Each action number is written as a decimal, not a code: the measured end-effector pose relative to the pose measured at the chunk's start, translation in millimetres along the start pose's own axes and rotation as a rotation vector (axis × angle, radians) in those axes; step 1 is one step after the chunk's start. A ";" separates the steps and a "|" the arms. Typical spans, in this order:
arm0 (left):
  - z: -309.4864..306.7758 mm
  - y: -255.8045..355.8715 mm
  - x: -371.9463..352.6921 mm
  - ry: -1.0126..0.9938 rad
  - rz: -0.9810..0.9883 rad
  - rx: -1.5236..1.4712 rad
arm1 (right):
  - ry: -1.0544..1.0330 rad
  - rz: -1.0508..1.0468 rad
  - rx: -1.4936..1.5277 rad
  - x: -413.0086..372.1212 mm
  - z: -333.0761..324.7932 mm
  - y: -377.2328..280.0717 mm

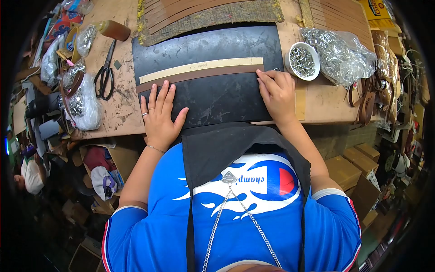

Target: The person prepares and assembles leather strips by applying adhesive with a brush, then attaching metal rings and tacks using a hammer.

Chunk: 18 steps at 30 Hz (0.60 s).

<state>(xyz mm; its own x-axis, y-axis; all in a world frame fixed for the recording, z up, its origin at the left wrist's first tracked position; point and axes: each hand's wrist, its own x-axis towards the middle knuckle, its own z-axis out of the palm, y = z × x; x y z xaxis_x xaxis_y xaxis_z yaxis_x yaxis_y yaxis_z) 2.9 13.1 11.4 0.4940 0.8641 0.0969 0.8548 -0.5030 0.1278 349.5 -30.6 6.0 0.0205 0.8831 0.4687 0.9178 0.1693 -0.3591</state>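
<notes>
A brown leather strap (213,70) lies across a black mat (213,102), with a pale paper template (181,70) bearing handwriting along its upper edge. My left hand (161,111) rests flat with fingers spread, fingertips on the strap's lower edge near its left end. At the strap's right end, my right hand (277,93) is closed, thumb and index finger together against the edge. Whatever sits inside those fingers is hidden. A small metal piece (277,69) shows just beyond its knuckles.
Right of the mat stand a white bowl (302,61) of metal hardware and a plastic bag (340,56) of metal pieces. Black scissors (105,75) and a brown bottle (114,30) lie to the left. Cut leather strips (195,16) cover a board behind.
</notes>
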 end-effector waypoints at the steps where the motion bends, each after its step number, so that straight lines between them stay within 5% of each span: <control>1: 0.4 -0.1 0.0 0.005 0.002 0.000 | 0.002 -0.001 0.000 0.1 -0.3 0.0; 18: -6.8 2.6 0.9 -0.002 0.000 -0.046 | 0.003 -0.013 0.011 1.6 1.5 0.6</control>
<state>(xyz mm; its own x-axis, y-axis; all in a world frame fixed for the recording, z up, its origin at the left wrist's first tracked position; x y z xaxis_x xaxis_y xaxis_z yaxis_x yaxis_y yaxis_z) 4.5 12.4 18.5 0.4941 0.8642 0.0953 0.8467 -0.5031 0.1732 349.4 -28.4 5.4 0.0096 0.8794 0.4760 0.9135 0.1860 -0.3620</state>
